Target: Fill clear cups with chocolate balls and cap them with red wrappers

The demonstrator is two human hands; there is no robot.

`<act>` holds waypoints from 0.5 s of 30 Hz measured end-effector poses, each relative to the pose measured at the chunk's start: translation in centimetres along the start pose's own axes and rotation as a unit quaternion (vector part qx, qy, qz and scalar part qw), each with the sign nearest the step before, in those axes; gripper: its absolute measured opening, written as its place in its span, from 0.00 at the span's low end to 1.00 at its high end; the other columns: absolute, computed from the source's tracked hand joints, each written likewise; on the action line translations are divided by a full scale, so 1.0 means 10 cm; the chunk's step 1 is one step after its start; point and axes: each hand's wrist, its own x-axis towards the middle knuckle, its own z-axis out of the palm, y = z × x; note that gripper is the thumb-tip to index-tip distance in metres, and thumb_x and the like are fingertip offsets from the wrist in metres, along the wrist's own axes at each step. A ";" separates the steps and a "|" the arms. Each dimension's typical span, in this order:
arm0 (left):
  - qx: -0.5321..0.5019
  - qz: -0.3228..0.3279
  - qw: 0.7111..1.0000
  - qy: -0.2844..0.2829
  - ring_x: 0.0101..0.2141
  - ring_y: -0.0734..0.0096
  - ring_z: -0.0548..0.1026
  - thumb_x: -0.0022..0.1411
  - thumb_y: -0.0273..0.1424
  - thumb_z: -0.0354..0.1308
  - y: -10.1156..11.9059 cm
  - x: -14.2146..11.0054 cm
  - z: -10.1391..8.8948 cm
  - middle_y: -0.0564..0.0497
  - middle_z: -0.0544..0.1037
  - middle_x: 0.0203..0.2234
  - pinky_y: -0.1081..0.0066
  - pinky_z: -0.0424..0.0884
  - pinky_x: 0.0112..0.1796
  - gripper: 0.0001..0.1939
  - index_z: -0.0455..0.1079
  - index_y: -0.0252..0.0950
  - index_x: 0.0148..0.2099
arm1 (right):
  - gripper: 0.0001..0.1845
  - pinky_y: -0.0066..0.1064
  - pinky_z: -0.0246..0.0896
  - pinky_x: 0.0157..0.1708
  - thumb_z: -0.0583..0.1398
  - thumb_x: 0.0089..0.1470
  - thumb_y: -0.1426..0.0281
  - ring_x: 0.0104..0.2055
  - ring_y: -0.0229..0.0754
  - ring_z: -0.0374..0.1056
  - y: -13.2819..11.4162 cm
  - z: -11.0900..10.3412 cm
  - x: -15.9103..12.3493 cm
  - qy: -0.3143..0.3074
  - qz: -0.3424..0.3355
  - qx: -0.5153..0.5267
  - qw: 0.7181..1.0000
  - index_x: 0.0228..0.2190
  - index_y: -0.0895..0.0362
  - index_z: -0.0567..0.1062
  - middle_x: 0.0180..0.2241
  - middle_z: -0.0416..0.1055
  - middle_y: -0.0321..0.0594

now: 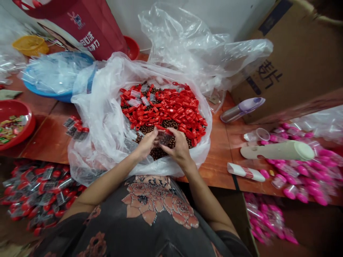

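Clear container [164, 138], at six o'clock of the red pieces [187, 113], is pinched in partly curled fingers [177, 136] of my left hand [147, 144] and right hand [180, 146], and I judge it light, stiff, slippery, best gripped by its sides.

Looking like a packing workshop: loose red plastic pieces [189, 111] lying massed centrally, clear red-capped containers [46, 194] lying heaped at eight o'clock, brown cardboard box [302, 50] standing at two.
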 end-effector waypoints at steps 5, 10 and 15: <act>-0.078 -0.100 0.992 -0.011 0.25 0.68 0.76 0.63 0.54 0.51 -0.02 -0.03 0.02 0.46 0.79 0.27 0.70 0.72 0.27 0.28 0.74 0.32 0.38 | 0.34 0.49 0.62 0.54 0.63 0.53 0.66 0.55 0.53 0.62 -0.13 0.06 -0.02 -0.029 -0.049 -0.018 0.998 0.59 0.54 0.58 0.53 0.69 0.49; -0.073 -0.083 0.994 -0.016 0.21 0.73 0.73 0.63 0.44 0.55 -0.06 -0.06 0.02 0.48 0.77 0.21 0.73 0.70 0.26 0.19 0.75 0.31 0.35 | 0.30 0.50 0.61 0.52 0.63 0.52 0.64 0.54 0.55 0.61 -0.18 0.10 -0.02 -0.024 -0.026 -0.024 0.999 0.55 0.56 0.63 0.51 0.65 0.51; -0.129 -0.092 0.983 -0.088 0.30 0.68 0.78 0.64 0.39 0.51 0.04 -0.13 -0.09 0.46 0.80 0.28 0.71 0.72 0.33 0.18 0.76 0.31 0.38 | 0.33 0.48 0.64 0.49 0.63 0.51 0.65 0.52 0.53 0.63 -0.13 0.07 -0.01 0.016 -0.018 0.012 1.000 0.57 0.52 0.60 0.50 0.66 0.47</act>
